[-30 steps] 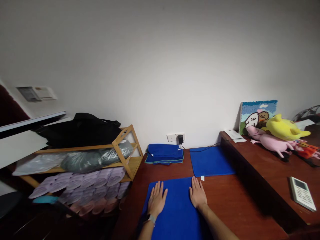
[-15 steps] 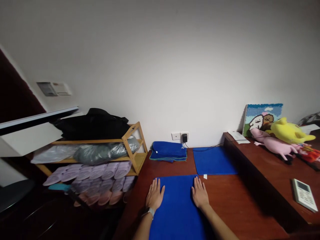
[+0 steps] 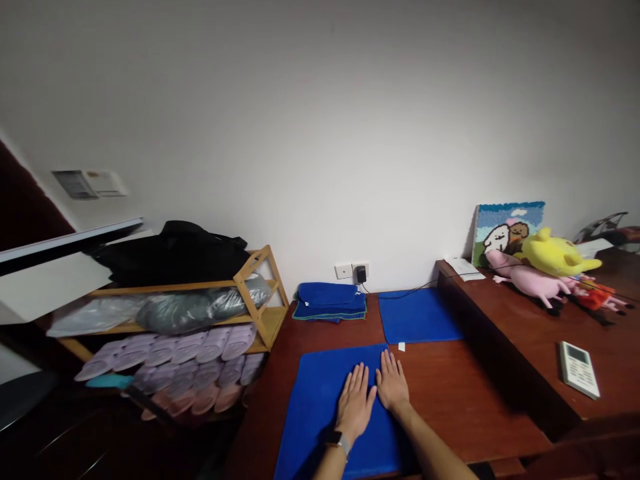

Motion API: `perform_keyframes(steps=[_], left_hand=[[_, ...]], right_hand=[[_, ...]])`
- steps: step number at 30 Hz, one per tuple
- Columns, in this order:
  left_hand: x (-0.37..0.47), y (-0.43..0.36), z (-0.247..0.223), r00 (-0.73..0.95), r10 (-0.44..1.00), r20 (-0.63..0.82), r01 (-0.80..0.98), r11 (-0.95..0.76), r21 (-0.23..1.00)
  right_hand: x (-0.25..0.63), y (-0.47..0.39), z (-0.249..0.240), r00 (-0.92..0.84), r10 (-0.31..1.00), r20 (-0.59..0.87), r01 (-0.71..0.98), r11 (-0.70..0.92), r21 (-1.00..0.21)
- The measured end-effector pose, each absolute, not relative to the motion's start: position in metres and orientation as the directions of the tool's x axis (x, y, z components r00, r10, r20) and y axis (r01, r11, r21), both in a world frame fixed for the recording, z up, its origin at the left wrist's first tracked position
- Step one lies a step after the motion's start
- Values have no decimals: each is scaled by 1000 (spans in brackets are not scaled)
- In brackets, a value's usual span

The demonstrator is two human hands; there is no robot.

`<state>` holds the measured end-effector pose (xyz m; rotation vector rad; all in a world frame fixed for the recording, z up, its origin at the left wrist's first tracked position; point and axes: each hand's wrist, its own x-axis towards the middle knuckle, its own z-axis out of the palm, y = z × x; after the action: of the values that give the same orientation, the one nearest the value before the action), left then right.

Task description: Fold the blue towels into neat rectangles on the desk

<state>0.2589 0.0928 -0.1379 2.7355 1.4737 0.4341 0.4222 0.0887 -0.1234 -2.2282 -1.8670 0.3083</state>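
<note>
A blue cloth (image 3: 310, 407) lies spread flat on the reddish-brown wooden table (image 3: 450, 393) in front of me. My left hand (image 3: 355, 402) rests palm down near the middle of the cloth, fingers stretched out; a watch is on that wrist. Over the cloth's right edge, close beside the left, my right hand (image 3: 393, 383) lies flat with its fingers extended. Neither hand grips anything. Farther back, a second blue cloth (image 3: 420, 317) lies flat with a small white tag at its front edge. To its left sits a pile of folded blue cloths (image 3: 330, 301).
A black plug (image 3: 361, 272) with a cable sits in the wall socket. On the right, a raised wooden surface (image 3: 510, 333) bears plush toys (image 3: 560, 253), a picture (image 3: 510, 230) and a white remote-like device (image 3: 579, 370). Left stands a wooden rack (image 3: 273, 323) with slippers (image 3: 210, 341).
My left hand has moved right, from the cloth's left edge to its middle. My right hand stays by the right edge. The view has shifted slightly.
</note>
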Motion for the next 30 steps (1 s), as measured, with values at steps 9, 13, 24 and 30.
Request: perform_keyframes(steps=[9,13,24,30], left_hand=[[160,73,-137,280,951,130,948,-295,117],[116,68,-138,164,979,120,981,-175,82],[120,72,-134,116,986,117,990,-124,61],[112,81,-135,119,983,140,988,-131,84]], right_hand=[[422,89,-111,181,982,-61,933,-191,-304],[419,77,-106,196,979,-62,931,-205,-303],[408,17,-121,173,984,-46,933,-179,-312],[410,24,-115,171,985,-36,930,-173,-323]])
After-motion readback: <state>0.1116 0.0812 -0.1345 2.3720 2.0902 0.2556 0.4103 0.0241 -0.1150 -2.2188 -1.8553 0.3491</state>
